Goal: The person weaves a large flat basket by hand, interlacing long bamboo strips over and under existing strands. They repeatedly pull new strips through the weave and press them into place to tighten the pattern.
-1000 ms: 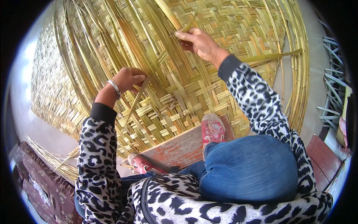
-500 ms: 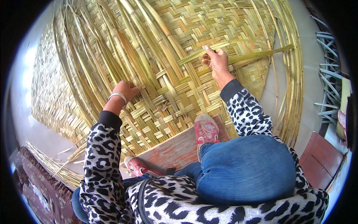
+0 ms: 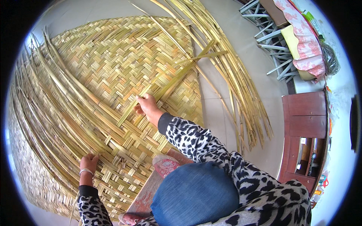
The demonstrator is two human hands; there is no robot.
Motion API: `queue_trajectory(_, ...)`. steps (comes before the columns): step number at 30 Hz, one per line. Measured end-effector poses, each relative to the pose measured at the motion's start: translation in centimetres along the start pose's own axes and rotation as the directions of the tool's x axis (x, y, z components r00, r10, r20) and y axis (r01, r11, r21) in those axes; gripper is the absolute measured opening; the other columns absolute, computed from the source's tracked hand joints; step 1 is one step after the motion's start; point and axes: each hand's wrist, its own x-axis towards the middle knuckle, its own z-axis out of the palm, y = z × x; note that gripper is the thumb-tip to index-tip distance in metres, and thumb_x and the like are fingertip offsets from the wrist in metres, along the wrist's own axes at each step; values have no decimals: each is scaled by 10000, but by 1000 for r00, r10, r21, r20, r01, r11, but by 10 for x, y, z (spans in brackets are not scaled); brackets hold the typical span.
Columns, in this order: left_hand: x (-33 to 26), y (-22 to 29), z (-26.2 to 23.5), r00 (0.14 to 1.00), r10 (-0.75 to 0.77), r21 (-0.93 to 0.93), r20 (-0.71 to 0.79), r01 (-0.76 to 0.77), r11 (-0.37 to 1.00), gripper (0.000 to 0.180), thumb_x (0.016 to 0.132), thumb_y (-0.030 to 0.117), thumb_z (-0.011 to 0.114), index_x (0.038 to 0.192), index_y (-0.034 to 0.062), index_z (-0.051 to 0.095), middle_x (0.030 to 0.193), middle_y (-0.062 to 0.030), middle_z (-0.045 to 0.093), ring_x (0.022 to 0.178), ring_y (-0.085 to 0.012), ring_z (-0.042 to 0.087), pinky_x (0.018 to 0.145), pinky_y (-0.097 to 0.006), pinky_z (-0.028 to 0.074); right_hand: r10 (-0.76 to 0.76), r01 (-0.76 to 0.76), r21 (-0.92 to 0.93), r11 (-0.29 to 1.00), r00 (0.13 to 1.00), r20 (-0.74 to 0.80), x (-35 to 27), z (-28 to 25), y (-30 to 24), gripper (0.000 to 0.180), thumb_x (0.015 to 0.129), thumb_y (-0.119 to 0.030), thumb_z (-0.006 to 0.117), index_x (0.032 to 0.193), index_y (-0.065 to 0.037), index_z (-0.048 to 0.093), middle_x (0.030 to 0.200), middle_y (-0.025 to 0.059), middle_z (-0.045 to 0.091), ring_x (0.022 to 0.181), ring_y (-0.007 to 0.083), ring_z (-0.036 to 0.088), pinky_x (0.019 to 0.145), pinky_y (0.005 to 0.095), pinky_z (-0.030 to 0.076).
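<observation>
A large woven mat (image 3: 113, 52) of flat yellow-green reed strips spreads in front of me. My right hand (image 3: 148, 108) is closed in a pinch on a flat green reed strip (image 3: 171, 83), just above the weave. That strip runs up to the right, crossing other strips near the mat's right edge. Lower left, my left hand (image 3: 89, 164) is closed with its fingertips down among long loose strips (image 3: 68, 116) lying over the weave. Whatever it grips is hidden by its fingers.
My red shoes (image 3: 166, 165) rest by a worn wooden board (image 3: 145, 192) on the mat's near part. Long reeds (image 3: 226, 75) lie in a bundle on the floor to the right. Beyond are stacked metal-legged stools (image 3: 277, 49) and a red-brown cabinet (image 3: 305, 120).
My view has turned right, bringing the cabinet and stools further in. The right hand still pinches the green strip, and the left hand is still down among the loose strips.
</observation>
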Motion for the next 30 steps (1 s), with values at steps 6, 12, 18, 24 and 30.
queue_trajectory(6, 5, 0, 0, 1000, -6, -48, 1, 6, 999, 395, 825, 391, 709, 849, -3, 697, 706, -177, 663, 683, -297, 654, 657, -412, 498, -89, 99, -158, 983, 994, 69, 14, -3, 1, 207, 987, -206, 586, 1020, -5, 549, 815, 61, 606, 579, 141, 661, 422, 250, 490)
queue_trajectory(12, 1, -4, 0, 1000, 26, -74, -9, -27, 997, 391, 830, 394, 705, 870, 5, 715, 725, -169, 679, 697, -279, 667, 677, -404, 512, 109, -117, 125, 985, 992, 68, 17, -13, 2, 293, 960, -223, 633, 1081, 4, 495, 807, 78, 624, 621, 160, 678, 465, 246, 534)
queue_trajectory(18, 3, -10, 5, 998, 52, -88, -29, -54, 995, 400, 856, 408, 692, 901, 11, 724, 766, -178, 698, 735, -315, 682, 707, -408, 519, -150, 147, -80, 986, 988, -24, 9, -15, -10, 245, 997, -235, 584, 965, 6, 552, 742, 69, 642, 565, 134, 649, 460, 248, 516)
queue_trajectory(24, 3, -10, 6, 999, 41, -101, -30, -44, 994, 379, 852, 390, 697, 922, 18, 722, 793, -202, 693, 771, -332, 685, 723, -419, 517, -360, 348, -376, 858, 932, 43, -6, -8, -4, 267, 1001, -252, 581, 932, 2, 537, 647, 55, 619, 523, 131, 633, 463, 252, 504)
queue_trajectory(30, -1, -9, 11, 997, 54, -52, -62, -58, 997, 398, 854, 400, 647, 915, 13, 714, 872, -248, 679, 860, -413, 661, 765, -470, 512, 180, -159, -185, 970, 978, 103, 6, -27, -10, 350, 1026, -373, 516, 989, -25, 539, 740, 85, 650, 570, 144, 642, 461, 263, 525)
